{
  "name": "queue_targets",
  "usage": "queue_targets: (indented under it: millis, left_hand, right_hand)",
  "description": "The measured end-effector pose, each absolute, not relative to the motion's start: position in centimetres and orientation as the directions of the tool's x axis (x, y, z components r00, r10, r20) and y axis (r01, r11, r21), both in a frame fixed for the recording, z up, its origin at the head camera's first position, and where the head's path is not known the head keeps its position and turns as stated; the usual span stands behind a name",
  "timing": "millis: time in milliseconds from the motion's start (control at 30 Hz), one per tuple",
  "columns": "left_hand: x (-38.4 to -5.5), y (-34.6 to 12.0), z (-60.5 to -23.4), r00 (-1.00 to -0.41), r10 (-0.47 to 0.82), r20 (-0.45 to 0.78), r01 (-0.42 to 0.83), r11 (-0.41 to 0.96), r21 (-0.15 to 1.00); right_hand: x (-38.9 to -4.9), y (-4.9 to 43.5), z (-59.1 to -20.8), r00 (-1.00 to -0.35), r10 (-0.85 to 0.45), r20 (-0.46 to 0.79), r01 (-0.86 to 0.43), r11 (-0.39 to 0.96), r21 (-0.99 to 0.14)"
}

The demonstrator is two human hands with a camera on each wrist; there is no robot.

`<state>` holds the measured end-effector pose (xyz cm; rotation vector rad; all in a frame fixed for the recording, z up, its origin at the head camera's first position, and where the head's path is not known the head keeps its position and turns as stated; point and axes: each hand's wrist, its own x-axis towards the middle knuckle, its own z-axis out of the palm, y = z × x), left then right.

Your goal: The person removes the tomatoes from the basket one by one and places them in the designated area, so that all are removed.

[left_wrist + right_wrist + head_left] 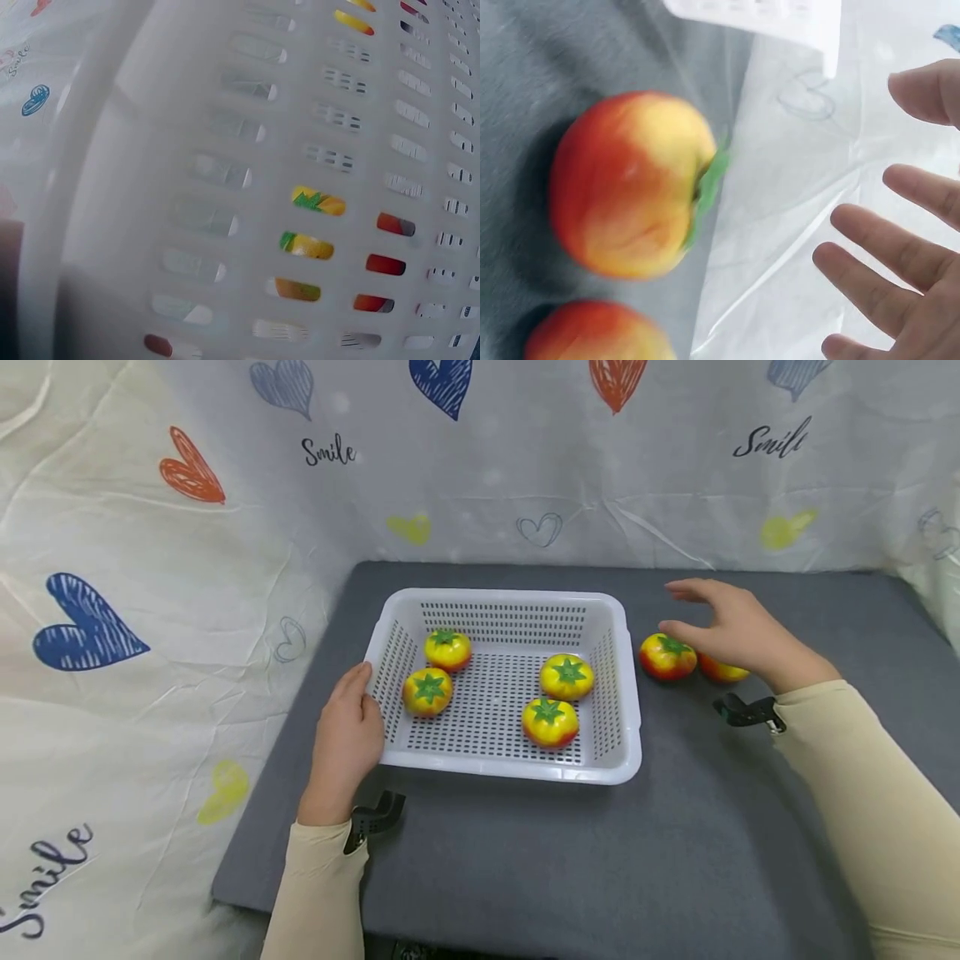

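Observation:
A white perforated plastic basket [495, 762] stands on the grey table with several red-and-yellow tomatoes with green star-shaped tops inside, two at its left and two at its right. My left hand [348, 735] grips the basket's left rim; the left wrist view shows the slotted wall [187, 142] up close. Right of the basket, my right hand [731, 627] hovers with spread fingers over a tomato [667, 657]. A second tomato [722, 669] lies beside it, partly hidden under the hand. In the right wrist view, the fingers stand apart from the nearer tomato [630, 187].
The grey table [540, 860] extends in front of the basket and to the right. A white curtain [480, 477] printed with hearts and words hangs behind the table and along its left side. Both wrists wear black straps [378, 812].

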<state>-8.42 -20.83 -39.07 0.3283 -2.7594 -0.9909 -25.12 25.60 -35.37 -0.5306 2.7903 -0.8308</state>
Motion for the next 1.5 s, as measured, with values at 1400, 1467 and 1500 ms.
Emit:
queue_targets:
  millis: [1400, 1467, 1500]
  left_hand:
    - [-8.4, -20.6, -39.2, -0.948, -0.295, 0.121, -0.160, 0.768, 0.620]
    - [-8.4, -20.5, -39.1, -0.948, -0.295, 0.119, -0.161, 0.768, 0.620]
    - [-8.4, -20.5, -39.0, -0.948, -0.294, 0.119, -0.160, 0.768, 0.620]
  right_hand:
    - [-25.1, 12.5, -33.7, -0.744, -0.649, -0.159, -0.499, 0.698, -0.513]
    - [-25.1, 12.3, -34.0, -0.731, -0.658, -0.184, -0.500, 0.698, -0.512]
    - [-25.1, 12.2, -34.2, -0.723, -0.662, -0.196, -0.502, 0.699, -0.510]
